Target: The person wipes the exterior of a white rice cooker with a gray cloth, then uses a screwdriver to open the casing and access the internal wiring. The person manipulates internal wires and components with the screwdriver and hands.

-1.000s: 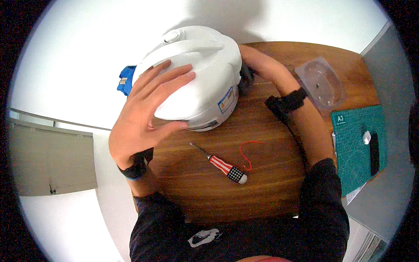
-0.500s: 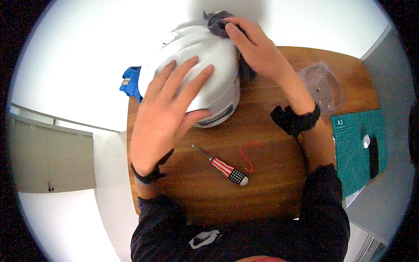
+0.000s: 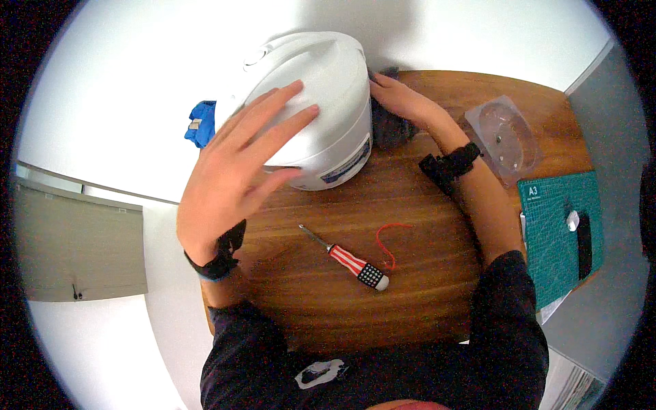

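White rice cooker (image 3: 321, 102), rounded and smooth, sitting at the far edge of the wooden table (image 3: 424, 273), directly under the left hand (image 3: 239, 164) and just left of the right hand (image 3: 403, 102). Probably weighing a fair bit, judging by the bulk; stiff plastic shell, glossy and likely slippery on the domed lid, so best gripping low on both flanks rather than on top. Left hand lying flat with fingers spread wide across the lid, steadying, not closing round anything. Right hand pressing a dark grey cloth (image 3: 391, 126) against the cooker's right side, fingers curled loosely over it. Lying nearer the body, between the two forearms: a screwdriver (image 3: 348, 258) with a red-and-white striped handle, and a thin red wire loop (image 3: 389, 242) just right of it. Sitting beyond the right wrist: a clear plastic tray (image 3: 509, 137), then a green cutting mat (image 3: 557, 239) outside the right forearm. Peeking out past the left fingertips: a blue object (image 3: 200, 123), off the table's edge.
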`<state>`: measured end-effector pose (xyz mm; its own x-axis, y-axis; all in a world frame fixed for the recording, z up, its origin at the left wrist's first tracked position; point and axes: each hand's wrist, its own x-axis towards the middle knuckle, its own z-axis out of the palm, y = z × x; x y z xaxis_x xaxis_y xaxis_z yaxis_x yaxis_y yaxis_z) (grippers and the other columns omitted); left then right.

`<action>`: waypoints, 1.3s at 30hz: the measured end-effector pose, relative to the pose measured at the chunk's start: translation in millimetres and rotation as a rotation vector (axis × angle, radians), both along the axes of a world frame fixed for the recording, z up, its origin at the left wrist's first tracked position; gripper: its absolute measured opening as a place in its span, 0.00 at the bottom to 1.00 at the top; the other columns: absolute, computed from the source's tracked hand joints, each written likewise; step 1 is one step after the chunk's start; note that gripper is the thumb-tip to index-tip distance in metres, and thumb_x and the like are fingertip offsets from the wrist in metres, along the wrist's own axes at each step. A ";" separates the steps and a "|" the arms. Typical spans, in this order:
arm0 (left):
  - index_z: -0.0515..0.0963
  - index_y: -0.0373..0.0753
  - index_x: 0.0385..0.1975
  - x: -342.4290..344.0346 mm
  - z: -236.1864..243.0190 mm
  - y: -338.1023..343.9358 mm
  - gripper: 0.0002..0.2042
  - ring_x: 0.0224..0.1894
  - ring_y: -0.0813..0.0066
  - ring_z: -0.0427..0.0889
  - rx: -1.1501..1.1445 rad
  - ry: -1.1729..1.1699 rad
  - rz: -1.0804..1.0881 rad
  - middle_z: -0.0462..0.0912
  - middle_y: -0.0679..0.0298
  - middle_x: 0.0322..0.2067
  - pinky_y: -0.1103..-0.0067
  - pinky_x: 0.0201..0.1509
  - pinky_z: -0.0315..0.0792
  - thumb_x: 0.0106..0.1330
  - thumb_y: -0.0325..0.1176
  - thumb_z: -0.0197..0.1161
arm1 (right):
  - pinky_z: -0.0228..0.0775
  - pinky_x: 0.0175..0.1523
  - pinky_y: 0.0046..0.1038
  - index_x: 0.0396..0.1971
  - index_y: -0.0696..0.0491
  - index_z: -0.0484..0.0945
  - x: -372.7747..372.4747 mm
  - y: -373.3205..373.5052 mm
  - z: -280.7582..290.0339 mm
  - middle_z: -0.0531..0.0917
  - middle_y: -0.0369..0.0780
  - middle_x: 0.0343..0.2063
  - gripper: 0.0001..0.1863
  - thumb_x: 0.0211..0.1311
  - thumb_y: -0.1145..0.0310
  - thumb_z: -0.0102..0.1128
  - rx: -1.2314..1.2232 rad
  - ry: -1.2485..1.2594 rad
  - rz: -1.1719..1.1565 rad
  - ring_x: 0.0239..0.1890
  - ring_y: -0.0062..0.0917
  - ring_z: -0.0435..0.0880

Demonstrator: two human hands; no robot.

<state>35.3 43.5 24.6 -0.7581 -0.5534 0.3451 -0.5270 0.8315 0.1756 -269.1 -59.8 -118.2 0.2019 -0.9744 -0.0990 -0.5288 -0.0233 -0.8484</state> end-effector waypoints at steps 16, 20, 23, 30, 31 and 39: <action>0.82 0.49 0.67 19.9 0.5 -4.1 0.38 0.55 0.47 0.90 -0.115 0.075 0.197 0.73 0.49 0.74 0.65 0.49 0.87 0.52 0.51 0.82 | 0.74 0.64 0.47 0.53 0.61 0.82 12.9 29.7 54.9 0.86 0.57 0.48 0.26 0.83 0.50 0.51 -0.713 -0.067 -0.198 0.55 0.56 0.83; 0.84 0.48 0.63 18.8 1.8 0.2 0.37 0.46 0.51 0.92 -0.171 0.064 0.224 0.76 0.50 0.72 0.67 0.45 0.87 0.52 0.55 0.82 | 0.74 0.58 0.51 0.48 0.61 0.82 10.8 30.2 52.5 0.86 0.57 0.43 0.25 0.80 0.49 0.55 -0.750 -0.010 -0.246 0.51 0.57 0.84; 0.85 0.47 0.61 15.6 3.0 7.0 0.36 0.40 0.54 0.92 -0.221 0.033 0.268 0.79 0.50 0.70 0.69 0.41 0.86 0.53 0.57 0.81 | 0.74 0.58 0.50 0.46 0.58 0.83 13.2 38.9 61.9 0.86 0.54 0.46 0.22 0.77 0.51 0.59 -0.797 0.014 -0.252 0.52 0.55 0.83; 0.81 0.47 0.64 -1.6 -2.1 19.3 0.38 0.42 0.52 0.93 -0.267 -0.029 0.386 0.79 0.52 0.70 0.65 0.43 0.86 0.54 0.57 0.82 | 0.73 0.59 0.46 0.42 0.54 0.83 46.2 89.1 99.1 0.85 0.46 0.48 0.16 0.69 0.55 0.68 -1.219 0.284 -0.091 0.53 0.50 0.81; 0.80 0.47 0.65 -1.3 -2.7 20.2 0.38 0.40 0.52 0.93 -0.299 -0.035 0.390 0.79 0.51 0.69 0.64 0.43 0.86 0.54 0.57 0.82 | 0.73 0.60 0.45 0.42 0.54 0.83 58.0 97.9 100.3 0.85 0.45 0.49 0.15 0.68 0.58 0.70 -1.241 0.260 -0.031 0.54 0.48 0.81; 0.75 0.41 0.70 20.7 3.5 9.2 0.48 0.53 0.48 0.91 -0.109 0.078 0.327 0.85 0.49 0.63 0.65 0.55 0.84 0.49 0.58 0.84 | 0.71 0.67 0.46 0.46 0.55 0.81 67.7 99.1 100.0 0.84 0.45 0.55 0.15 0.70 0.59 0.68 -1.290 0.297 0.062 0.60 0.47 0.80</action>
